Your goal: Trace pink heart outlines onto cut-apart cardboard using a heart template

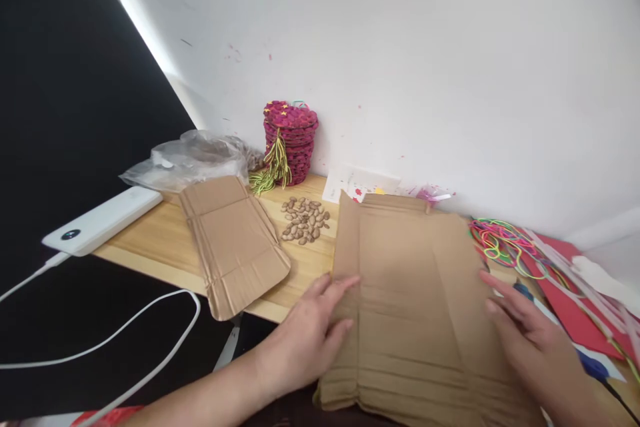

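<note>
A large creased sheet of brown cardboard (400, 280) lies in front of me, its near end reaching past the table's front edge. My left hand (313, 330) rests on its left flap, index finger and thumb stretched out and apart. At the right edge of the sheet is my right hand (533, 340), fingers extended and slightly blurred; whether it touches the cardboard is hard to make out. A smaller folded cardboard piece (235, 240) lies to the left, overhanging the table edge. Between the two pieces sits a small heap of brown beans or seeds (304, 220).
Against the wall stand a purple woven basket (295, 147) with a yellow-green tassel and a clear plastic bag (195, 160). A white power bank (103, 219) with a cable sits at left. Colourful cords (500, 240) and red sheets (560, 307) lie at right.
</note>
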`<action>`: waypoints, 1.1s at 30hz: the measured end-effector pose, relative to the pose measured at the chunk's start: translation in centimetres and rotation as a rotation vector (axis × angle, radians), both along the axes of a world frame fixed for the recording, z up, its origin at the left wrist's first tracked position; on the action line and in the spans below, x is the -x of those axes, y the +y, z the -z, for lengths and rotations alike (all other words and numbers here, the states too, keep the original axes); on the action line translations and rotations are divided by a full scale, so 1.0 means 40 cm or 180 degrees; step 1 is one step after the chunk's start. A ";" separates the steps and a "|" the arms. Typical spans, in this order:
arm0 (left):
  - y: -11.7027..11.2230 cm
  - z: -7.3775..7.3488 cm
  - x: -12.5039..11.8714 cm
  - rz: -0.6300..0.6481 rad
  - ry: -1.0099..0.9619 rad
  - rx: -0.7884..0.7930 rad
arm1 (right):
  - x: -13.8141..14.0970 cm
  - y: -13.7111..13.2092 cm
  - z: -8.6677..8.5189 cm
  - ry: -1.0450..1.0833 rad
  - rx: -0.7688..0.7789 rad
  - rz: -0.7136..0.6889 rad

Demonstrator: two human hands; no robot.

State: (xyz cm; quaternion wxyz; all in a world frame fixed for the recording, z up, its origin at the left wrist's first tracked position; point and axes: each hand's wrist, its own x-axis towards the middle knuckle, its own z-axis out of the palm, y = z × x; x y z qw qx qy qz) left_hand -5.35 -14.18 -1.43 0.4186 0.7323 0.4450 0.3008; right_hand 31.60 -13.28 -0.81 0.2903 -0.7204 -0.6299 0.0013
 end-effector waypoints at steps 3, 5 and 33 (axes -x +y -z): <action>0.015 0.020 0.023 -0.0370 0.0581 -0.0363 | 0.040 0.041 0.013 0.0307 0.0267 0.0077; 0.025 0.032 0.032 -0.0553 0.0953 -0.0571 | 0.046 0.058 0.029 0.0330 0.0360 0.0114; 0.400 0.028 -0.043 -0.0538 0.3232 -0.1233 | 0.040 0.073 0.112 -0.0473 -0.0143 -0.0253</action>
